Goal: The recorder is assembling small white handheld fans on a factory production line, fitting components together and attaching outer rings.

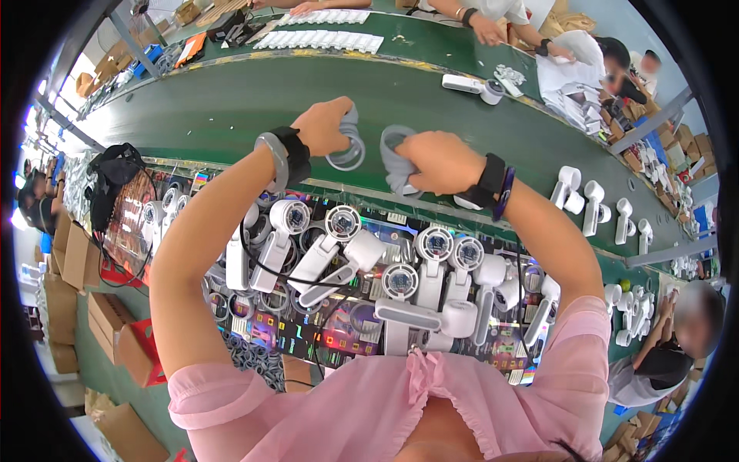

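Observation:
Both my hands are over the green conveyor belt (231, 96), a short gap between them. My left hand (322, 129) is closed on a few grey plastic rings (350, 152), which hang from its right side. In my right hand (445, 163) is another bunch of grey rings (395, 159), gripped near its left edge. On the bench in front of me lie several white handheld fans (308, 258), some with their round ends open and inner parts showing. More grey rings (254, 358) are heaped below, near my left elbow.
White fans (591, 208) stand along the belt at the right, and one fan (473, 86) lies on its far side. Rows of white parts (319, 40) sit across the belt near co-workers' hands. Black cables (269, 269) cross the bench. Cardboard boxes (112, 323) stand at the left.

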